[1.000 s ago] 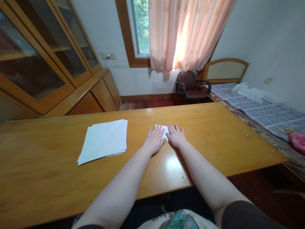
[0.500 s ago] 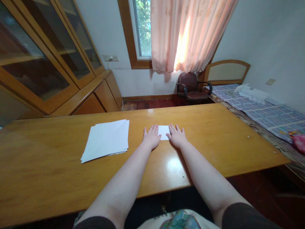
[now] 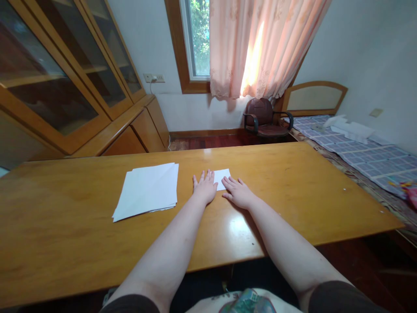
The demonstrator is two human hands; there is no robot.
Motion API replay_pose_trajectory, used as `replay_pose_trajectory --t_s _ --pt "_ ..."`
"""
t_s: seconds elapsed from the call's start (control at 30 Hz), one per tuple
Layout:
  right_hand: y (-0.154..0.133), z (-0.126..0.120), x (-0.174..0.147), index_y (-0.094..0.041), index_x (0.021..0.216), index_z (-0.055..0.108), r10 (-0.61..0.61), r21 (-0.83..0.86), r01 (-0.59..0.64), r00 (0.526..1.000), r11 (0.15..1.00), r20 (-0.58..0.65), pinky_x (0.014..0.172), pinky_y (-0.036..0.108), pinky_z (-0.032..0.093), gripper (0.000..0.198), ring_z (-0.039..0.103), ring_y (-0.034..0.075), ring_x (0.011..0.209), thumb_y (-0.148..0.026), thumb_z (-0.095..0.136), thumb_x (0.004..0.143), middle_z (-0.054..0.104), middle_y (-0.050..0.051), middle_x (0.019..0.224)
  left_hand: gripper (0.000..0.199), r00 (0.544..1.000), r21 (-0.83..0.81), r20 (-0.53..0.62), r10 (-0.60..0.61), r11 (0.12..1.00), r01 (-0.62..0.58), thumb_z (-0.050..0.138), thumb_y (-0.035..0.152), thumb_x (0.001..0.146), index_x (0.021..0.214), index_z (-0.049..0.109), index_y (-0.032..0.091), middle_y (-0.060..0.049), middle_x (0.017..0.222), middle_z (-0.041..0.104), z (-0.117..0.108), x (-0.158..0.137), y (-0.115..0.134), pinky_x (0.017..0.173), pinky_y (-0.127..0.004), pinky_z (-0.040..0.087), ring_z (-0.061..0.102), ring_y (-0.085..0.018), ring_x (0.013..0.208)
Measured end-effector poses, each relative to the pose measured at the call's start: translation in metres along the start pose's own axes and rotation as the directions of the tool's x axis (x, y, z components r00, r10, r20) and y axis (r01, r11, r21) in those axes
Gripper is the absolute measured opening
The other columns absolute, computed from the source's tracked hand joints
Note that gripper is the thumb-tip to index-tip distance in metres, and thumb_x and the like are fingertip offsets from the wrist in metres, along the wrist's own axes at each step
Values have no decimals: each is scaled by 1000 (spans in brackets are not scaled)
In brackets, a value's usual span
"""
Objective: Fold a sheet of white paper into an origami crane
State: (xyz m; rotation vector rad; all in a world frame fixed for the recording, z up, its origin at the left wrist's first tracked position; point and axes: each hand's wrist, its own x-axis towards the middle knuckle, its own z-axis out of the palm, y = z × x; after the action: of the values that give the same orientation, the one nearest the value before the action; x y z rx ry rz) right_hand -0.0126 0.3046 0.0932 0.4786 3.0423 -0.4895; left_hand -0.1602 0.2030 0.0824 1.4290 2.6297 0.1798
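A small white rectangle of paper (image 3: 222,177) lies on the wooden table (image 3: 286,182), slightly turned. My left hand (image 3: 205,189) rests flat over its left side, fingers spread. From the right, my right hand (image 3: 238,193) lies with fingers stretched out, the fingertips on the paper's lower right part. Neither hand grips anything. The paper's left edge is hidden under my left hand. To the left of my hands lies a stack of larger white sheets (image 3: 148,189), its edges uneven.
Beyond the table stands a brown armchair (image 3: 262,117) under a pink curtain (image 3: 241,52). A glass-door cabinet (image 3: 97,102) is at the left. On the right, a bed (image 3: 368,148) with a checked cover has white sheets or wrapping (image 3: 353,129) on it.
My right hand has slid down and its fingers now point more to the left, uncovering the paper's upper right corner. The paper has turned slightly. My left hand has barely moved.
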Motion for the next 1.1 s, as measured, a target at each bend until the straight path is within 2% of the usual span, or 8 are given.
replay_pose_trajectory --t_s 0.1,0.2,0.3,0.53,0.67,0.8,0.93,1.1 --pt "-3 -5 -5 -21 146 25 43 10 -43 999 999 21 110 57 12 65 19 27 140 -49 42 90 23 8 152 61 1000 -6 9 -17 1000 17 22 44 90 148 19 23 -2 154 16 -2 0 -4 108 -65 0 8 -29 142" --pt "-8 -10 -9 -27 143 33 -27 19 26 999 999 31 109 60 7 59 18 27 140 -50 42 89 29 6 150 61 1000 -4 9 -27 1000 27 22 43 90 148 18 23 -2 154 16 -2 1 -4 108 -65 -1 6 -29 142" --pt "-10 -12 -12 -33 140 36 -57 53 52 994 997 96 108 61 9 54 18 27 140 -49 44 89 27 2 151 62 999 -2 14 -38 999 38 22 45 90 148 18 24 -1 154 16 -1 2 -3 108 -64 -1 5 -29 142" --pt "14 -30 -22 -40 123 56 220 82 -233 965 969 142 104 64 14 37 20 34 139 -46 47 88 33 -2 148 67 997 18 -28 -74 997 75 22 51 88 148 18 21 -2 154 16 -1 -3 -3 110 -61 -1 3 -30 142" --pt "18 -35 -23 -37 102 70 284 101 -288 958 952 47 104 53 25 29 31 32 134 -47 48 87 47 0 139 73 989 23 -36 -142 989 143 24 59 86 147 22 20 -6 154 16 -3 -6 -3 110 -61 3 4 -34 142" --pt "14 -30 -15 -26 84 74 213 87 -203 968 975 -132 99 37 34 29 55 23 113 -40 49 87 64 4 118 79 981 3 -69 -179 984 180 24 62 85 145 26 12 -14 153 20 -7 -8 -6 110 -59 9 9 -34 141" --pt "16 -21 -6 -23 95 71 210 143 -179 948 973 -241 92 30 38 23 58 19 102 -36 57 82 67 5 107 74 978 -38 -108 -179 984 176 30 62 85 141 37 13 -15 149 29 -11 -8 -11 110 -59 13 13 -36 140" --pt "25 -12 1 -19 110 65 309 192 -264 913 945 -265 96 34 36 40 51 23 110 -41 63 76 61 8 117 55 990 -123 -137 -22 992 5 55 49 78 127 51 24 -8 143 43 -15 -8 -6 110 -60 12 18 -35 139"
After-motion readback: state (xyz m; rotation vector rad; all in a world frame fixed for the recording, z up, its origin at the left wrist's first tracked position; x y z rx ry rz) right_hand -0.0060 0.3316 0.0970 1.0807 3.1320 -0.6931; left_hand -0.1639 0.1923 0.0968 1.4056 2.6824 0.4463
